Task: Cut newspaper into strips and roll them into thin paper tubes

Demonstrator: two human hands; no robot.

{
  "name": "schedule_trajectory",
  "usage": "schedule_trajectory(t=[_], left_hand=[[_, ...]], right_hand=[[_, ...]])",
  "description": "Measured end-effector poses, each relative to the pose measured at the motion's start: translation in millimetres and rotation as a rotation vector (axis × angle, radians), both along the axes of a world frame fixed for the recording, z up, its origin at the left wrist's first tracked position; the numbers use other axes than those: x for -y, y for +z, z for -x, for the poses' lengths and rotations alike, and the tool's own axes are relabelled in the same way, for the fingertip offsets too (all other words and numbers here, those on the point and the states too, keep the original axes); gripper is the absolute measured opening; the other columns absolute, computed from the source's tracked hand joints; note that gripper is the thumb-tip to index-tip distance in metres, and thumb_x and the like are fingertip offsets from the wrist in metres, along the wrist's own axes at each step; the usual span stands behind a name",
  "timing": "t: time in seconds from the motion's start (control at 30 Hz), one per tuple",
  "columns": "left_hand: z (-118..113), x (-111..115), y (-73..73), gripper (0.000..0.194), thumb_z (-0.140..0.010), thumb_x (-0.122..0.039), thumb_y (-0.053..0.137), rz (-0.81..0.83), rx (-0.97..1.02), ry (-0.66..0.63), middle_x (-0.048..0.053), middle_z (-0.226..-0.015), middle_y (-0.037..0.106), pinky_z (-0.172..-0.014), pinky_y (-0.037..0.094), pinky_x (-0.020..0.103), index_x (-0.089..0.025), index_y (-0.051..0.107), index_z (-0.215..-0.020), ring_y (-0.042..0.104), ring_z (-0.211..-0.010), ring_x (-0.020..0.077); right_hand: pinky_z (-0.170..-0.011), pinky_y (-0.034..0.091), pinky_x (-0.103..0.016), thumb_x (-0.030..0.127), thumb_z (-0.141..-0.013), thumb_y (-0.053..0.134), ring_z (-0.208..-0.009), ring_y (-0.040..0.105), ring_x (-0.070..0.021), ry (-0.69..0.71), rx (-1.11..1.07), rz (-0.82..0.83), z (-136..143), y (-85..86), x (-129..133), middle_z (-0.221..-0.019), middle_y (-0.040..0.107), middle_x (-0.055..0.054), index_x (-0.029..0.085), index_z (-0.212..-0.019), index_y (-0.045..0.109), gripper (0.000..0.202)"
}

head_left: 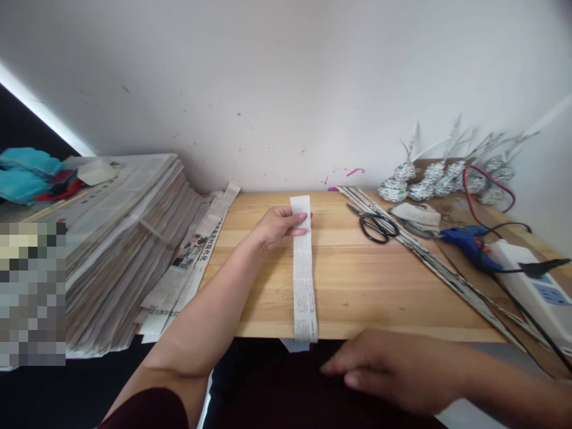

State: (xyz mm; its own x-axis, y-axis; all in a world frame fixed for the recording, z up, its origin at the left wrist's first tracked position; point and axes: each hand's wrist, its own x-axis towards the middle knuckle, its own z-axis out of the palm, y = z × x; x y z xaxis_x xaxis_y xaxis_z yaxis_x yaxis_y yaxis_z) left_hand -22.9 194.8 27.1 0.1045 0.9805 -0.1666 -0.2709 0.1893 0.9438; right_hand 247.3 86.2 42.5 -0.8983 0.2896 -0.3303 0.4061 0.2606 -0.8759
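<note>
A long narrow strip of newspaper (304,277) lies upright across the wooden table, its lower end at the front edge. My left hand (286,225) grips this strip near its far end, thumb on top and the other fingers partly hidden beneath. My right hand (388,366) hovers in front of the table edge, to the right of the strip's lower end and apart from it. Its index finger and thumb are apart, and I see nothing between them. Scissors (379,227) with black handles rest to the right, on thin rolled paper sticks (417,253).
A tall stack of newspapers (147,214) fills the left, with loose cut strips (196,250) beside it. At right are a blue glue gun (469,244), a white power strip (536,280), a folded cloth (415,218) and several woven paper gourds (395,183) against the wall.
</note>
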Motion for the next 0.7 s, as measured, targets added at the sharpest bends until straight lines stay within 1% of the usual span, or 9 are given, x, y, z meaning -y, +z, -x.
schedule_trajectory(t=[0.07, 0.1, 0.13, 0.2, 0.23, 0.3, 0.37, 0.47, 0.7], left_hand=[[-1, 0, 0.8, 0.017, -0.074, -0.019, 0.082, 0.015, 0.009, 0.005, 0.009, -0.085, 0.074, -0.072, 0.059, 0.024, -0.009, 0.076, -0.087, 0.071, -0.08, 0.0153], [-2, 1, 0.9, 0.019, -0.075, -0.021, 0.082, 0.022, 0.004, 0.004, 0.008, -0.084, 0.073, -0.07, 0.06, 0.024, -0.01, 0.076, -0.088, 0.072, -0.078, 0.0154], [-2, 1, 0.7, 0.021, -0.076, -0.025, 0.081, 0.027, -0.007, 0.004, 0.008, -0.083, 0.073, -0.067, 0.06, 0.024, -0.01, 0.076, -0.09, 0.072, -0.075, 0.0157], [-3, 1, -0.6, 0.028, -0.076, -0.034, 0.081, 0.03, -0.036, 0.007, 0.007, -0.081, 0.073, -0.063, 0.06, 0.024, -0.012, 0.075, -0.091, 0.073, -0.072, 0.0165], [-3, 0, -1.7, 0.031, -0.075, -0.039, 0.082, 0.03, -0.05, 0.009, 0.007, -0.081, 0.073, -0.062, 0.06, 0.025, -0.013, 0.075, -0.091, 0.072, -0.071, 0.0168], [-4, 0, -4.4, 0.037, -0.071, -0.044, 0.084, 0.03, -0.072, 0.008, 0.007, -0.083, 0.073, -0.063, 0.06, 0.026, -0.013, 0.075, -0.09, 0.072, -0.072, 0.017], [-5, 0, -7.0, 0.04, -0.068, -0.045, 0.085, 0.029, -0.086, -0.006, 0.008, -0.087, 0.074, -0.064, 0.059, 0.026, -0.014, 0.076, -0.092, 0.071, -0.076, 0.0171], [-7, 2, -8.9, 0.041, -0.068, -0.046, 0.085, 0.012, -0.095, -0.053, 0.009, -0.09, 0.075, -0.066, 0.056, 0.023, -0.014, 0.077, -0.094, 0.07, -0.082, 0.0168], [-14, 6, -6.9, 0.038, -0.071, -0.046, 0.083, 0.057, -0.096, -0.085, 0.009, -0.085, 0.074, -0.069, 0.054, 0.024, -0.013, 0.077, -0.089, 0.068, -0.081, 0.0165]], right_hand=[[-0.069, 0.05, -0.029, 0.039, -0.098, 0.053, -0.076, 0.069, -0.0177, -0.033, -0.022, -0.066, 11, 27.6, -27, -0.085, 0.077, -0.005, 0.025, -0.098, 0.079, 0.03], [-0.064, 0.048, -0.027, 0.042, -0.096, 0.057, -0.07, 0.067, -0.0163, -0.105, -0.069, -0.117, 19, 35.1, -45, -0.08, 0.076, -0.004, 0.023, -0.088, 0.079, 0.03], [-0.059, 0.046, -0.026, 0.044, -0.093, 0.061, -0.067, 0.065, -0.0157, -0.239, -0.133, -0.149, 27, 37.9, -65, -0.078, 0.074, -0.005, 0.022, -0.082, 0.077, 0.03], [-0.05, 0.04, -0.024, 0.049, -0.088, 0.065, -0.059, 0.06, -0.0134, -0.589, -0.293, -0.142, 45, 31.2, -104, -0.067, 0.068, -0.003, 0.02, -0.075, 0.072, 0.033], [-0.048, 0.039, -0.023, 0.051, -0.085, 0.069, -0.057, 0.058, -0.0119, -0.723, -0.383, -0.081, 54, 23.3, -122, -0.065, 0.065, -0.002, 0.019, -0.073, 0.07, 0.034], [-0.047, 0.037, -0.021, 0.052, -0.076, 0.077, -0.058, 0.058, -0.0106, -0.866, -0.507, 0.093, 69, 3.4, -147, -0.066, 0.063, 0.0, 0.018, -0.078, 0.071, 0.034], [-0.047, 0.037, -0.021, 0.052, -0.068, 0.082, -0.06, 0.059, -0.0106, -0.886, -0.546, 0.198, 79, -15.5, -158, -0.071, 0.066, -0.001, 0.017, -0.084, 0.073, 0.04], [-0.052, 0.041, -0.022, 0.056, -0.069, 0.081, -0.066, 0.062, -0.0129, -0.783, -0.564, 0.184, 84, -33.6, -156, -0.073, 0.069, -0.003, 0.016, -0.083, 0.074, 0.043], [-0.057, 0.045, -0.024, 0.057, -0.078, 0.074, -0.065, 0.063, -0.0124, -0.668, -0.584, 0.192, 77, -43.2, -155, -0.069, 0.068, -0.002, 0.016, -0.079, 0.072, 0.041]])
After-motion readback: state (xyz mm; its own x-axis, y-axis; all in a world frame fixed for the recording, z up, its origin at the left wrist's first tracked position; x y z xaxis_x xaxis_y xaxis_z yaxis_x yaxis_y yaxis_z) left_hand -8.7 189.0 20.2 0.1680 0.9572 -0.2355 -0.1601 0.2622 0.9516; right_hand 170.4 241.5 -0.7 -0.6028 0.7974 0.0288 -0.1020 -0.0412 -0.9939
